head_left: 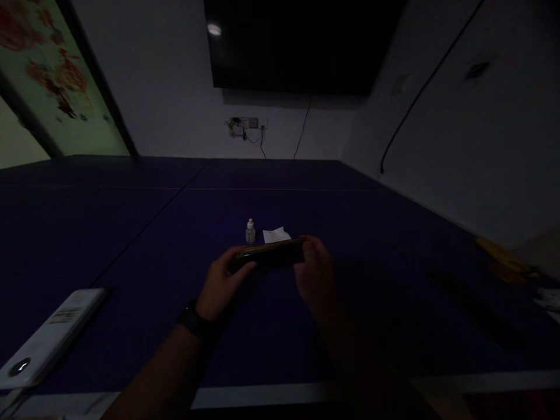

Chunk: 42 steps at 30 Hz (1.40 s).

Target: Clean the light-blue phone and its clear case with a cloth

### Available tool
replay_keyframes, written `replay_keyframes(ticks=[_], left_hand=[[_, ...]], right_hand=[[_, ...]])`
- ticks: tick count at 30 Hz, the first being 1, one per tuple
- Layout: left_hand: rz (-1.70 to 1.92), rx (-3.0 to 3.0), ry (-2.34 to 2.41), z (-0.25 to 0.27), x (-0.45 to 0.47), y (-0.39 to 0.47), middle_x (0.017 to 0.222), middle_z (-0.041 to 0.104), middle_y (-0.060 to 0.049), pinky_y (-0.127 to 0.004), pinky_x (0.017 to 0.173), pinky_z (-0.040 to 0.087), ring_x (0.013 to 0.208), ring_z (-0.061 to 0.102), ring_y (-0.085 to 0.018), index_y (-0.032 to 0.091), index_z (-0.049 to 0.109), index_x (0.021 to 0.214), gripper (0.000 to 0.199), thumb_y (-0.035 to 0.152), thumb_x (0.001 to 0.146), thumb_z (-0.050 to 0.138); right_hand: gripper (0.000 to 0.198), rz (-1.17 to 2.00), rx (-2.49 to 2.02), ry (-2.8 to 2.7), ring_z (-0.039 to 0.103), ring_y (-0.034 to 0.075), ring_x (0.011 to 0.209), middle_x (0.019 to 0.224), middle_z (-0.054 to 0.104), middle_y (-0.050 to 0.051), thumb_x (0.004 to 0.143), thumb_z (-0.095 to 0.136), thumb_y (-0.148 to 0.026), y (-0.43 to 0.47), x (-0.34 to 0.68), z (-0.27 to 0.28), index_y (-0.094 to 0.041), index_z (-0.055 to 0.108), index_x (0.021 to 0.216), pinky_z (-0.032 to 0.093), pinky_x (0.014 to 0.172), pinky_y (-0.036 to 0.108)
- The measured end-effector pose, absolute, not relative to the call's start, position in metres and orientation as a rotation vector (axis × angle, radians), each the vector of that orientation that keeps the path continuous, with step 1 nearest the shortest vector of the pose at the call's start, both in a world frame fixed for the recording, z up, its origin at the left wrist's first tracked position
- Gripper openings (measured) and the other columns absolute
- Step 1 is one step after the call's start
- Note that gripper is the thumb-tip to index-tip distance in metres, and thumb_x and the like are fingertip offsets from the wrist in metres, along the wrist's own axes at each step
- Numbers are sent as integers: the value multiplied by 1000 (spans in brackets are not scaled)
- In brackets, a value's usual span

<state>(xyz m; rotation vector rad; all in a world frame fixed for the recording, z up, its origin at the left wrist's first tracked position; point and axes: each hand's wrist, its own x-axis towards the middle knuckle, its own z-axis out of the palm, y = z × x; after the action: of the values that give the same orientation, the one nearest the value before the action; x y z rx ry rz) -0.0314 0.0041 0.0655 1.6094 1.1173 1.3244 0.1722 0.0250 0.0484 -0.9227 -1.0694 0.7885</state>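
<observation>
Both hands hold a dark oblong case [273, 253], which looks like a glasses case, above the blue table. My left hand [223, 280], with a black band at the wrist, grips its left end with the thumb along the near side. Around the right end, my right hand [315, 269] is closed. The case appears shut; dim light hides its details. Just beyond it a white cloth or paper [276, 234] lies partly hidden. A small clear bottle with a white cap [250, 232] stands upright beside that, to the left.
A white oblong device [55, 335] lies at the table's near left. On the right are a dark flat strip [475, 306] and a yellow item [503, 256] by the wall. The blue table [144, 274] reaches the back wall, below a large black screen [301, 44].
</observation>
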Motion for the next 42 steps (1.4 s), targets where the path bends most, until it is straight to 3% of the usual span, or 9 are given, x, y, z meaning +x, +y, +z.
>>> replay_keyframes(ticks=[7, 13, 17, 22, 29, 32, 34, 37, 42], left_hand=[[1671, 1236, 990, 58, -37, 10, 116, 79, -10, -39, 100, 55, 111, 72, -26, 19, 75, 114, 49, 56, 83, 76], [1522, 1924, 1038, 75, -43, -9, 110, 80, -9, -36, 94, 58, 102, 74, -23, 22, 77, 114, 29, 42, 96, 68], [1451, 2268, 926, 82, -39, -18, 108, 80, -8, -32, 90, 58, 97, 75, -20, 22, 74, 118, 25, 35, 101, 62], [1444, 2375, 846, 88, -38, -19, 104, 80, -6, -29, 86, 58, 95, 75, -17, 22, 72, 119, 22, 29, 101, 63], [1431, 2305, 851, 86, -37, -19, 102, 82, -4, -27, 84, 59, 92, 77, -16, 24, 76, 114, 19, 27, 101, 63], [1484, 2029, 962, 80, -32, -18, 114, 81, -7, -31, 89, 62, 100, 78, -20, 25, 71, 128, 36, 36, 93, 74], [1457, 1892, 1014, 79, -30, -18, 113, 81, -8, -34, 88, 63, 100, 78, -23, 23, 73, 124, 39, 40, 89, 78], [1421, 1933, 1072, 79, -30, -17, 97, 83, -6, -32, 81, 63, 87, 78, -21, 22, 79, 103, 22, 40, 94, 70], [1415, 2300, 1071, 80, -35, -19, 98, 82, -7, -31, 81, 61, 88, 77, -20, 21, 78, 105, 22, 35, 101, 62]], right_hand=[[30, 913, -947, -1166, 65, 23, 87, 92, 69, 2, 90, 65, -52, 24, 171, 45, -25, 68, 102, 52, 80, 37], [27, 535, -870, -1609, 63, 27, 114, 114, 73, 3, 86, 81, -37, -2, 158, 63, -32, 75, 112, 42, 104, 45], [21, 602, -703, -1602, 67, 22, 98, 103, 71, 2, 93, 77, -42, -10, 147, 61, -32, 73, 110, 51, 87, 38], [25, 806, -653, -1500, 64, 17, 82, 90, 64, -1, 90, 78, -52, -5, 147, 49, -29, 72, 93, 50, 73, 31], [26, 721, -712, -1443, 59, 17, 75, 82, 61, -2, 90, 78, -49, -8, 141, 46, -26, 68, 86, 46, 70, 31], [28, 761, -784, -1351, 59, 17, 77, 82, 61, -1, 91, 74, -52, -6, 140, 43, -25, 66, 86, 47, 70, 31], [30, 793, -811, -1296, 58, 17, 77, 82, 60, -2, 95, 67, -54, -3, 141, 40, -25, 62, 88, 47, 69, 30], [29, 818, -815, -1290, 60, 17, 79, 86, 62, -1, 99, 59, -54, -2, 143, 41, -26, 61, 97, 50, 71, 30], [37, 866, -719, -1495, 67, 23, 106, 115, 68, 6, 91, 75, -53, -12, 146, 59, -30, 66, 120, 54, 91, 37]])
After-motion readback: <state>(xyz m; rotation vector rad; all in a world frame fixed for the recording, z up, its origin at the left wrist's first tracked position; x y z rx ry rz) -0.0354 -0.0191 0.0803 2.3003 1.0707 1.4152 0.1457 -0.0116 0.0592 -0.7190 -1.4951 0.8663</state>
